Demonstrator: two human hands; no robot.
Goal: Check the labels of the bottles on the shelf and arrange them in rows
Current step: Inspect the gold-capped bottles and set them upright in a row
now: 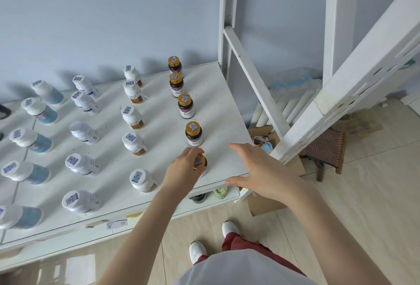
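The left hand (185, 171) grips the gold cap of a dark bottle (201, 164) from above, fingers curled round it; the bottle stands upright on the white shelf (218, 94), near its front edge and right end. Behind it four more dark bottles (193, 133) with gold caps stand in a line running back to the wall (113, 12), each with a small blue sticker on its cap. The right hand (261, 169) is over the shelf's front right corner, fingers straight and thumb spread apart, holding nothing; whether it touches the shelf I cannot tell. To the left stand three more lines of five white-capped bottles: brown-label bottles (133, 117) next to the dark line, then white-label bottles (84, 133), then blue-label bottles (31, 140). The lines lie well apart from each other. A cardboard box (266, 203) sits on the floor just below the shelf's right corner, beside a white frame (341, 94).
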